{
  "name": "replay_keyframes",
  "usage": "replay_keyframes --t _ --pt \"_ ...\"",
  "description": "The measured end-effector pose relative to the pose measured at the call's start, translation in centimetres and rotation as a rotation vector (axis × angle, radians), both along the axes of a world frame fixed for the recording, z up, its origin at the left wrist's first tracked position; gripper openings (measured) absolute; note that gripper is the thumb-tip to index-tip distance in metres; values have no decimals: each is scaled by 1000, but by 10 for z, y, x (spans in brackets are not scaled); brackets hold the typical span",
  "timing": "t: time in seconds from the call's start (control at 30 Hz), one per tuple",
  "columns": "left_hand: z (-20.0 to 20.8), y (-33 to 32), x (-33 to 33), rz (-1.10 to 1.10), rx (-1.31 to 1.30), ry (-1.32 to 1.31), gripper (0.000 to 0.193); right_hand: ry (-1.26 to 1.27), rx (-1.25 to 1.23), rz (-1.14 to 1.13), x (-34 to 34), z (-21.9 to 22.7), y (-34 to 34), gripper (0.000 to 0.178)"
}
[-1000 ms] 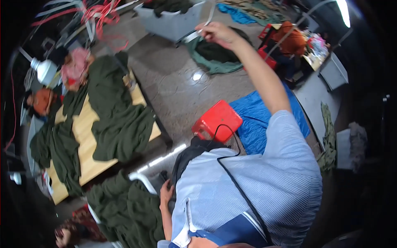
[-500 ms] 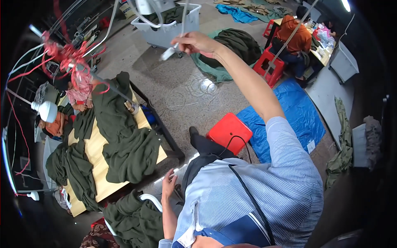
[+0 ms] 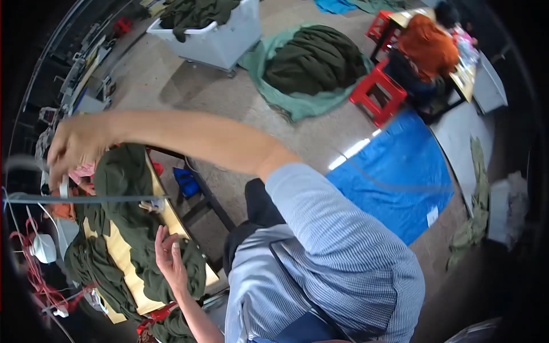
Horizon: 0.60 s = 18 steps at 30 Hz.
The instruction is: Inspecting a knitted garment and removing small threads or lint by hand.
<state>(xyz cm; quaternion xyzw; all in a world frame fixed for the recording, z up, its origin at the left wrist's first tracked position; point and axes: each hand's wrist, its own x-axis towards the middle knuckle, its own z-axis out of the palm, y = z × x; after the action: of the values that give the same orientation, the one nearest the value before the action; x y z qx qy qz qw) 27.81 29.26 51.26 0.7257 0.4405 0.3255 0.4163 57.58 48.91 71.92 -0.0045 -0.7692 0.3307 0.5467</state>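
Observation:
My right arm reaches across to the left. My right hand [image 3: 77, 146] is blurred, with its fingers bent downward and closed around a small white plug-like cable end [image 3: 64, 186], partly hidden. Just below passes a thin grey rod [image 3: 97, 199], held level above the work table [image 3: 123, 257]. My left hand [image 3: 170, 260] is raised over dark green cloth [image 3: 128, 188] on that table, fingers apart and holding nothing. A white bulb [image 3: 43, 248] and tangled red cords [image 3: 46, 294] hang at the far left.
A white wheeled bin [image 3: 220, 48] with green cloth stands at the back, beside a cloth heap [image 3: 314, 60]. At right are a blue sheet [image 3: 394, 183], a red stool [image 3: 380, 94] and a seated person in orange [image 3: 426, 48]. Another person sits partly hidden beyond the table.
My right hand has swung far left with the white cable end. My left hand has risen over the table cloth. The view has shifted; the red cords now hang lower left.

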Motion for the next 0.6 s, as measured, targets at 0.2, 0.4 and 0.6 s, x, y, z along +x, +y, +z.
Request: replay_keyframes --t 0.2,0.4,0.6 --pt "45 80 86 244 211 92 61 -19 294 -4 -32 43 67 35" --pt "137 79 128 444 681 473 60 -40 175 386 -69 84 111 18" --pt "161 52 138 872 744 430 69 -250 -211 817 -105 125 125 30"
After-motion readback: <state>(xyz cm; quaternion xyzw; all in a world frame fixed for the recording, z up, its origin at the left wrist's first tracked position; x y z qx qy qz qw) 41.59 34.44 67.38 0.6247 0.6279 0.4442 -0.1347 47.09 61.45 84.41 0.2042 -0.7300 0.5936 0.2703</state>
